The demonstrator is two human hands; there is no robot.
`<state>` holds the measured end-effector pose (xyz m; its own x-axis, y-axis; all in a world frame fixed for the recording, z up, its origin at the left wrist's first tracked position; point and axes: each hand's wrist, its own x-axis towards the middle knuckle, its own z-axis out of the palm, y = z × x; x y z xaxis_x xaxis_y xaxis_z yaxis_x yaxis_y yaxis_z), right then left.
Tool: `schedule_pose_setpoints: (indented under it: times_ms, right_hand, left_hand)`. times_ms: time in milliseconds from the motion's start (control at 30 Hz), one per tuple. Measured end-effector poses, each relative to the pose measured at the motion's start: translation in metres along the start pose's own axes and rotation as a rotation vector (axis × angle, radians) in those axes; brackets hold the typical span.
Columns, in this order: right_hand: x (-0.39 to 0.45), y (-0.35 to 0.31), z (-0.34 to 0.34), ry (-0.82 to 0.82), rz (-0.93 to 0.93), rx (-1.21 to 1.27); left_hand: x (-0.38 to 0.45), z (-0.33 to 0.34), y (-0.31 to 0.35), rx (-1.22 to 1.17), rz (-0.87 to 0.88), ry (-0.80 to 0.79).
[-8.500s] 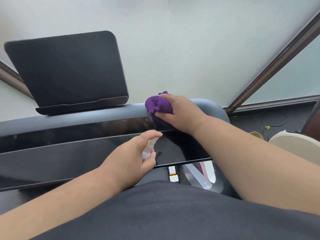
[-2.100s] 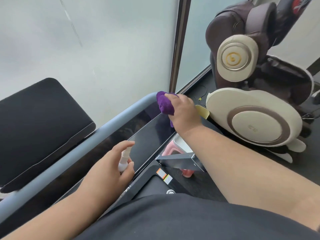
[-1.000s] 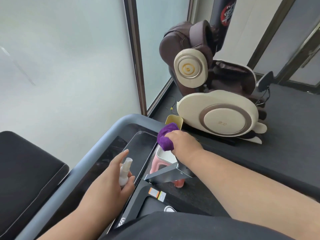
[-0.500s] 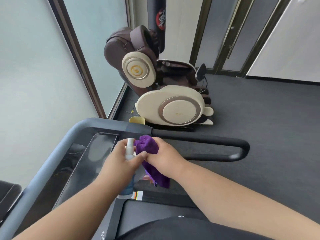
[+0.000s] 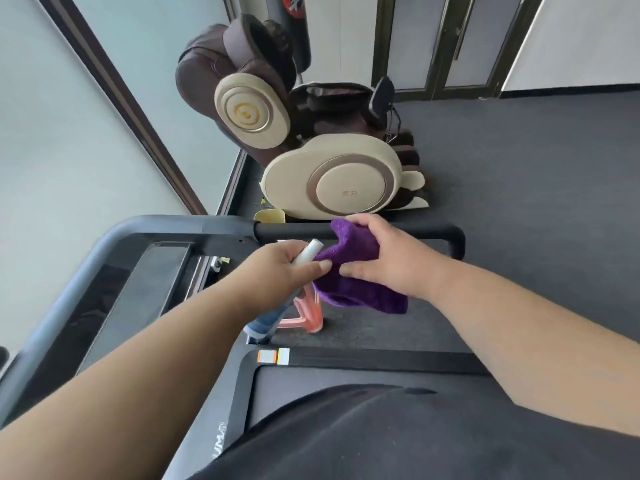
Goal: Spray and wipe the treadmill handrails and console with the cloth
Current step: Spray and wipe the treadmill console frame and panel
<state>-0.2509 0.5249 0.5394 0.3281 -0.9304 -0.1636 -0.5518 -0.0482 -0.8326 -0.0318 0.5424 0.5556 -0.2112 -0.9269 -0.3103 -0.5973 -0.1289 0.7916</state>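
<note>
Your right hand (image 5: 391, 261) is gripping the purple cloth (image 5: 349, 275), fingers curled over its top edge and thumb pressed under it, and you are holding it against the black handrail (image 5: 294, 231) that runs out to the right of the console (image 5: 152, 271). Half a second ago that hand was closer to you, with the cloth hanging below the rail; now the cloth's upper fold is touching the rail while the rest is drooping beneath your palm. Your left hand (image 5: 277, 268) is closed around the spray bottle (image 5: 306, 254), whose white top is pointing up and right toward the cloth, with your thumb touching the cloth. The bottle was standing nearly upright a moment ago and is now tilting over. The view is also sitting lower and nearer, so the handrail's bend at the right is showing in full.

Beyond the rail, the brown and cream massage chair (image 5: 311, 150) is standing on the dark floor, with a small gold mark on its lower round panel that is too small to read. On the treadmill frame near your body, pale letters (image 5: 220, 441) are reading "UMA", cut off at the bottom. A white and orange sticker (image 5: 273, 356) is sitting at the deck's corner, its print unreadable. A pink object (image 5: 308, 313) is showing below your hands.
</note>
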Motion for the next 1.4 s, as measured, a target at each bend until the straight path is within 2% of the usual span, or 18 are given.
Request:
schedule_pose_setpoints:
  times_ms: [133, 200, 333, 400, 500, 600, 700, 800, 1100, 1333, 1400]
  right_hand:
    - [-0.036, 0.056, -0.066, 0.132, 0.103, -0.040]
    - [-0.064, 0.081, -0.091, 0.224, 0.076, -0.060]
    - [-0.110, 0.118, -0.120, 0.129, 0.072, -0.103]
    - [-0.119, 0.138, -0.130, 0.175, 0.110, -0.072]
    - [-0.128, 0.158, -0.166, 0.281, 0.147, 0.012]
    - [-0.135, 0.164, -0.201, 0.181, 0.163, 0.083]
    - [-0.135, 0.167, -0.231, 0.193, 0.174, 0.125]
    - [-0.127, 0.173, -0.254, 0.196, 0.184, 0.195]
    - [-0.098, 0.196, -0.316, 0.321, 0.152, 0.403]
    - [-0.046, 0.239, -0.317, 0.496, 0.151, -0.034]
    - [-0.031, 0.262, -0.337, 0.575, 0.143, -0.047]
  left_hand:
    - [0.018, 0.070, 0.048, -0.148, 0.016, -0.038]
    - [0.029, 0.104, 0.074, -0.189, 0.019, -0.038]
    - [0.050, 0.164, 0.121, -0.362, 0.019, -0.104]
    - [0.057, 0.191, 0.141, -0.430, 0.022, -0.159]
    - [0.067, 0.215, 0.162, -0.329, 0.073, -0.158]
    - [0.082, 0.217, 0.166, 0.017, 0.171, -0.037]
    - [0.096, 0.225, 0.181, 0.157, 0.325, -0.035]
    - [0.118, 0.235, 0.198, 0.099, 0.391, -0.106]
    - [0.213, 0.243, 0.246, 0.098, 0.454, -0.075]
    - [0.284, 0.279, 0.273, -0.010, 0.344, -0.010]
    - [0.310, 0.292, 0.283, -0.023, 0.316, 0.002]
